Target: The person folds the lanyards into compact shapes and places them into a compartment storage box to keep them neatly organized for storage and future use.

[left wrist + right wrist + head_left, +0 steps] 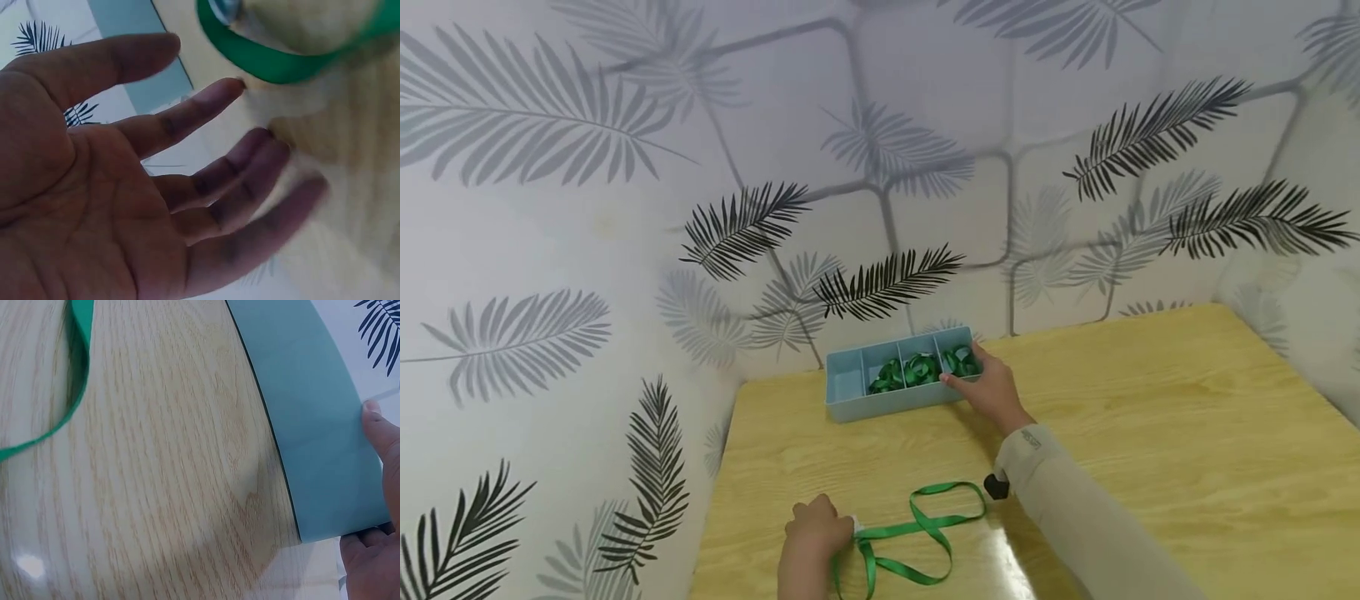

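A light blue divided box (871, 407) stands on the table against the wall. Green rolled lanyards (921, 368) fill several of its compartments, while the leftmost one holds none. My right hand (988, 390) grips the box's right end, thumb on the near wall and fingers round the end. A loose green lanyard (917, 527) lies in loops nearer to me, with a silvery fitting (226, 9) at one end. Beside that fitting is my left hand (817, 533); in the left wrist view its fingers (212, 100) are spread and relaxed, with nothing in the palm.
The wood-grain table (1150, 417) meets a wall (925, 217) with a leaf pattern behind the box. Another wall stands along the table's left edge. A dark wrist device (996, 486) sits under the right sleeve (1075, 508).
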{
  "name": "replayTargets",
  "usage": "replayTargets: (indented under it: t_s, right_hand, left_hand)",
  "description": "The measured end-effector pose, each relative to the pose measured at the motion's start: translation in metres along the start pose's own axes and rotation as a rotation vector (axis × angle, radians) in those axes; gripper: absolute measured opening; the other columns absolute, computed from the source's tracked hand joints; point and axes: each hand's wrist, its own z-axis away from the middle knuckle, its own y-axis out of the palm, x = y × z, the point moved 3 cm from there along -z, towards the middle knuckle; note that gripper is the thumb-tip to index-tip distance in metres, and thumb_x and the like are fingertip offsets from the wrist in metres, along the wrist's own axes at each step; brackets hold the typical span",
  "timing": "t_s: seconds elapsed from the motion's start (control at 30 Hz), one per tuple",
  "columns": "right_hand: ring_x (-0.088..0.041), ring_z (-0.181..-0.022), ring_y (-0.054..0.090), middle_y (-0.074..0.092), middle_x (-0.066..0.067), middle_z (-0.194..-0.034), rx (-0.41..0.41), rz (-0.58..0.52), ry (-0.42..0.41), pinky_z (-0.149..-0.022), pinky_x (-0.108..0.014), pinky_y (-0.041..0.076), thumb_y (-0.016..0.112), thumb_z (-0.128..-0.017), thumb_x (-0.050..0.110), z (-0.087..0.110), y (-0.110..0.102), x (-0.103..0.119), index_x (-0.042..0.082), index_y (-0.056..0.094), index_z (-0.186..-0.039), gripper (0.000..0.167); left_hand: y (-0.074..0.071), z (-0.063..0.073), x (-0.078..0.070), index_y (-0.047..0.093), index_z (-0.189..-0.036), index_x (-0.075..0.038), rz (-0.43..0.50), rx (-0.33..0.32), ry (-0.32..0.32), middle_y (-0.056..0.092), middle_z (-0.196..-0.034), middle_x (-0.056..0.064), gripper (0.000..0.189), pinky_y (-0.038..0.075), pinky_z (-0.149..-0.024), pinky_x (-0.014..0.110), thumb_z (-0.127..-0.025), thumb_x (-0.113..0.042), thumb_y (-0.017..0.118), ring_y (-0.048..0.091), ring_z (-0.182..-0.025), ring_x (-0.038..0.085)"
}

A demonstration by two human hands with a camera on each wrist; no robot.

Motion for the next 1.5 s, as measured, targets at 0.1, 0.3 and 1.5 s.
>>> replayTargets:
  t_s: [0.1,0.3,1.5]
  right_hand:
    - [-0.039,-0.073,0.058,0.032,-0.025,-0.170,-0.007,-0.001,0.000,-0.113,-0.057,0.048,0.082,-0.095,0.043,0.003,0.000,-0.001,0.000,0.028,-0.166,0.100]
    - [-0.047,-0.146,0.048,0.033,-0.026,-0.169,0.004,0.007,-0.005,-0.122,-0.060,0.041,0.081,-0.095,0.045,0.006,0.003,0.000,0.000,0.027,-0.167,0.101]
    - [-0.051,-0.147,0.038,0.045,-0.023,-0.162,-0.343,0.077,-0.196,-0.116,-0.071,0.036,0.082,-0.092,0.048,0.024,-0.009,0.041,0.005,0.064,-0.145,0.071]
  left_hand:
    - [0.008,0.002,0.006,0.063,-0.099,0.006,0.028,0.003,0.005,0.064,-0.100,0.025,0.031,0.058,-0.083,0.062,-0.092,-0.021,0.076,0.063,-0.092,0.043]
    - [0.017,-0.001,0.008,0.062,-0.082,-0.005,-0.018,-0.078,0.009,0.066,-0.079,0.007,0.034,0.056,-0.070,0.047,-0.079,-0.019,0.092,0.063,-0.074,0.025]
    - [0.004,-0.004,-0.036,0.074,-0.096,-0.014,0.404,-0.423,0.341,0.067,-0.091,-0.001,0.015,0.053,-0.067,0.026,-0.105,-0.023,0.067,0.059,-0.076,0.011]
